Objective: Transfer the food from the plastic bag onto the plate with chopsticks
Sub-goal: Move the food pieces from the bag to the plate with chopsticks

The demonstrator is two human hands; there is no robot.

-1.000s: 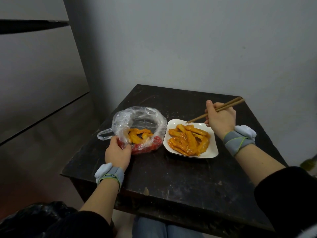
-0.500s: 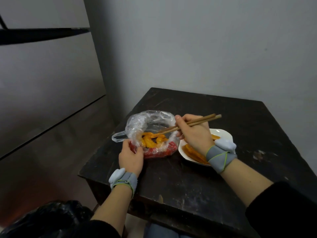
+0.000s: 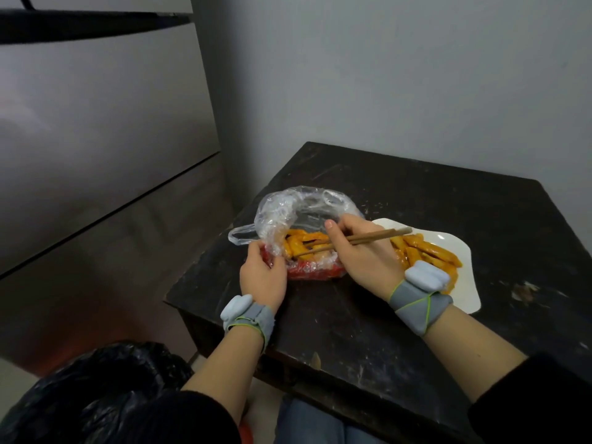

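Observation:
A clear plastic bag [image 3: 282, 206] with its rim rolled down lies on the dark table [image 3: 416, 193], holding orange food strips [image 3: 299, 241] in red sauce. My left hand [image 3: 262, 277] grips the bag's near left edge. My right hand [image 3: 362, 254] holds a pair of wooden chopsticks [image 3: 368, 237]; their tips reach down among the strips inside the bag. To the right lies a white plate [image 3: 464, 283] with more orange strips [image 3: 426, 254] on it, partly hidden behind my right wrist.
The table stands in a corner against a grey wall [image 3: 384, 75]. A black plastic bag [image 3: 96, 389] sits on the floor at lower left. The table's near edge [image 3: 320, 370] is above my knees.
My right hand has carried the chopsticks from above the plate leftwards into the bag. My left hand has stayed on the bag's edge. The camera has turned left and moved closer.

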